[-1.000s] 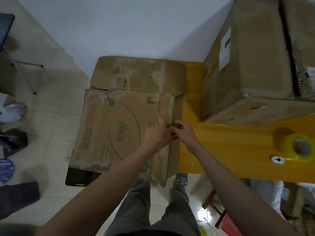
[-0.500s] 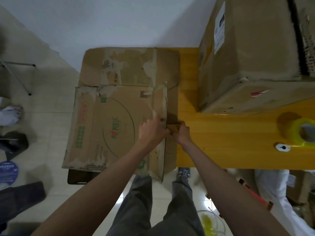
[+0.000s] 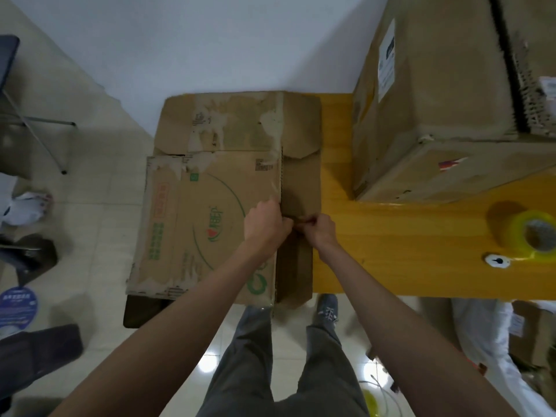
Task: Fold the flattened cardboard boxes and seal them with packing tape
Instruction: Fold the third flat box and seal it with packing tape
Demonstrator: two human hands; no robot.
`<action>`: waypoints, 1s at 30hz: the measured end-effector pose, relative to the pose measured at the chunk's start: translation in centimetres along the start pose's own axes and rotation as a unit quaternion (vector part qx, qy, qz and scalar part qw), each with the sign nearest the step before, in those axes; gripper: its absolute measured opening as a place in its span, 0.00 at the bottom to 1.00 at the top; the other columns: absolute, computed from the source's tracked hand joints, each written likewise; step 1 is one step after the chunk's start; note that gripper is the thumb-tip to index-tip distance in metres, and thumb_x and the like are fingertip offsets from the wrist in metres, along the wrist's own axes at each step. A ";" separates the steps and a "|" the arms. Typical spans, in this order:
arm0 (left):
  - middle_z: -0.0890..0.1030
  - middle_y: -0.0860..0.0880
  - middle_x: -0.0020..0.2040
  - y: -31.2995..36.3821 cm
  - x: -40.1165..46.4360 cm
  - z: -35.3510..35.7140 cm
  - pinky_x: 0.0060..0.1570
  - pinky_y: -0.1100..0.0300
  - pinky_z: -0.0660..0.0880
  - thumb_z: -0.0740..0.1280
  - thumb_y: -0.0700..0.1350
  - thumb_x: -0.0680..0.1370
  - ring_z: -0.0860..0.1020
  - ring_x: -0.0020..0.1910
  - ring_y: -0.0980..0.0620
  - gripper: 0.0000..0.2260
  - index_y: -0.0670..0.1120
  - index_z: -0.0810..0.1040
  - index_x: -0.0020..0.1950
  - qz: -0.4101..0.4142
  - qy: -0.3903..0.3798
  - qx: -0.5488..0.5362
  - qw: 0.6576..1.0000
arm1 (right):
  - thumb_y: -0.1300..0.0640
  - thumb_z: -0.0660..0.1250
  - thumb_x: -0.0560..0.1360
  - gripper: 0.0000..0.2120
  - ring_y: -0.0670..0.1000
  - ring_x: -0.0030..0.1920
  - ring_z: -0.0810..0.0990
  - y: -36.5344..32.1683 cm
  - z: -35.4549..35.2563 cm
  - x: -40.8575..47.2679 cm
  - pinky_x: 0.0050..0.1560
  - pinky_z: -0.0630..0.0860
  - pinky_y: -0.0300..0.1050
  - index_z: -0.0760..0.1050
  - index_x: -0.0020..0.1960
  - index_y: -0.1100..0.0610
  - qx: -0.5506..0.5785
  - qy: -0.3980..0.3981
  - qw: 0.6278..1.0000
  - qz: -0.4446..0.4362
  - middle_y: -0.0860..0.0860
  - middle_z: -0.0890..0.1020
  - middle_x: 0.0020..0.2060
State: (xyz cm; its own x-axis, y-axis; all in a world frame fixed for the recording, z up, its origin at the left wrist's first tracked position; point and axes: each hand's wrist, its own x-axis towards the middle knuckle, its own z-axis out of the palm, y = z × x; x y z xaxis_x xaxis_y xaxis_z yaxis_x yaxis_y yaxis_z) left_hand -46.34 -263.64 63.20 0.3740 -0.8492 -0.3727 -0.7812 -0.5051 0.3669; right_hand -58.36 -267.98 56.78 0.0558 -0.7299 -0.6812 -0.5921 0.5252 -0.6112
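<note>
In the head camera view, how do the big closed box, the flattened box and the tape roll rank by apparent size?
1. Big closed box, cut off by the frame.
2. Flattened box.
3. Tape roll, clearly smallest.

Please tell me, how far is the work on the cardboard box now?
Early stage. Done: nothing sealed yet; the printed box still lies flat, overhanging the yellow table. In hand: left hand and right hand pinch at its right panel edge. Left: folding it up and taping; the tape roll sits untouched.
</note>
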 end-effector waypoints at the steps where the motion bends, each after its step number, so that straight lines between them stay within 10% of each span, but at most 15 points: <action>1: 0.79 0.45 0.43 0.4 -0.4 -1.0 0.40 0.49 0.78 0.67 0.45 0.73 0.79 0.44 0.41 0.10 0.44 0.73 0.52 -0.005 0.012 -0.004 1.000 | 0.60 0.72 0.76 0.03 0.51 0.49 0.77 -0.7 -0.7 -0.7 0.49 0.76 0.46 0.80 0.49 0.58 -0.006 0.005 1.000 -0.019 0.55 0.81 0.51; 11: 0.73 0.51 0.34 4.4 -6.6 -17.9 0.27 0.61 0.63 0.66 0.43 0.75 0.69 0.31 0.57 0.06 0.47 0.71 0.39 -0.004 0.259 -0.056 0.964 | 0.59 0.71 0.75 0.05 0.51 0.54 0.79 -11.8 -9.5 -10.6 0.61 0.78 0.51 0.83 0.50 0.56 0.025 0.027 0.970 -0.240 0.51 0.82 0.49; 16: 0.73 0.49 0.35 4.8 -10.6 -25.7 0.32 0.57 0.67 0.67 0.44 0.73 0.74 0.36 0.48 0.07 0.40 0.77 0.44 -0.006 0.361 -0.054 0.931 | 0.61 0.68 0.77 0.05 0.48 0.48 0.79 -15.7 -13.8 -15.3 0.45 0.78 0.40 0.83 0.47 0.58 0.081 0.051 0.957 -0.272 0.52 0.83 0.47; 30: 0.73 0.44 0.39 3.7 -11.6 -30.1 0.37 0.55 0.67 0.64 0.41 0.74 0.74 0.43 0.42 0.08 0.40 0.70 0.37 -0.060 0.358 -0.071 0.929 | 0.67 0.65 0.77 0.03 0.53 0.38 0.82 -16.6 -23.3 -21.5 0.29 0.79 0.40 0.74 0.46 0.61 0.044 -0.027 0.964 -0.262 0.59 0.78 0.43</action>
State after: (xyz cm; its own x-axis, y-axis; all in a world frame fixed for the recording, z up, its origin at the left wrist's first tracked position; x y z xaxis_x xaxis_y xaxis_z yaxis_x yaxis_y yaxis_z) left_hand -38.54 -260.25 94.54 0.7297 -0.6452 0.2265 -0.6586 -0.5742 0.4863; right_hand -68.43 -271.25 90.94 0.3723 -0.8824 -0.2877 -0.4013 0.1265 -0.9072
